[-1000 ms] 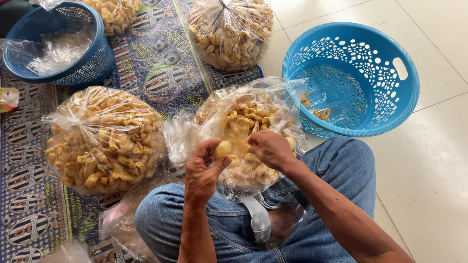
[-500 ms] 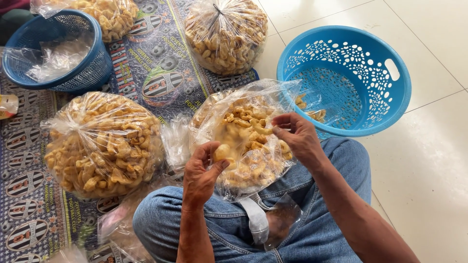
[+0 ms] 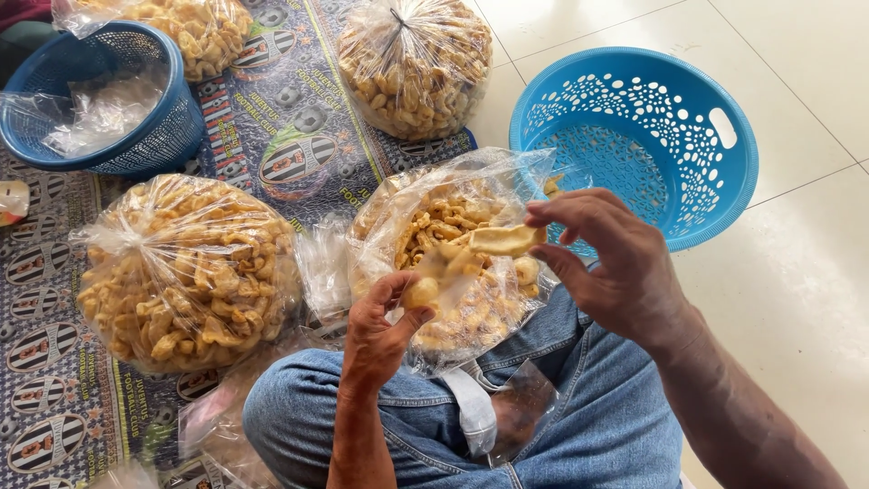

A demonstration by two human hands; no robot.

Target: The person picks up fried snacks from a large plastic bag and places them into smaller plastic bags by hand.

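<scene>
Two hands raised, right hand pinching cracker

Upper-left bag of snacks and knotted bag: tops cut off by the upper edge. Dark blue basket: left rim cropped. Right hand: forearm leaves the frame at bottom right. Open bag: lower part hidden behind the left hand and knee. Wrapper at the left edge: too cropped to identify.
</scene>
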